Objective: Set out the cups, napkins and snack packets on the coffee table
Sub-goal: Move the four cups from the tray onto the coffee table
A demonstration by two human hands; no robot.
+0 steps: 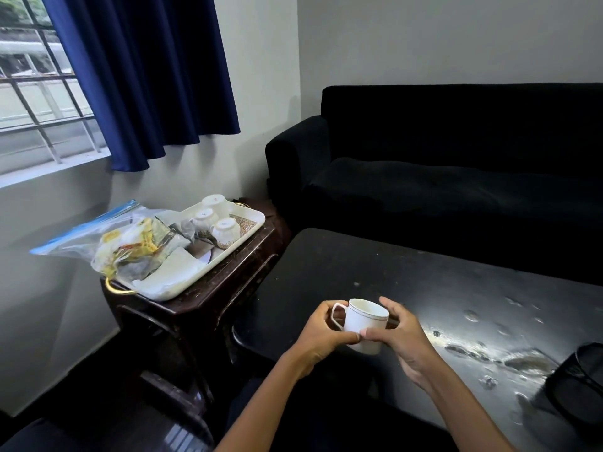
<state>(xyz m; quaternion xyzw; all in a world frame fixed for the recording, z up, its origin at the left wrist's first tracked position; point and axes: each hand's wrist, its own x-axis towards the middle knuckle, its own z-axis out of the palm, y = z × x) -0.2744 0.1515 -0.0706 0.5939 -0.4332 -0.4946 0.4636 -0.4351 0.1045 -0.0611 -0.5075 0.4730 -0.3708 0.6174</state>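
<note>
tray on side table, left of coffee table; sofa behind.

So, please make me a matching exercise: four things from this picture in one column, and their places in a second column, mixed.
Things:
1. cup with handle
2. three upturned cups
3. clear plastic bag of snack packets
4. black mesh bin

Places:
A. on the coffee table, at its right end
B. on the white tray, far part
C. held in both hands, left hand and right hand, above the coffee table
D. lying over the tray's left side

Pairs: 1-C, 2-B, 3-D, 4-A
</note>
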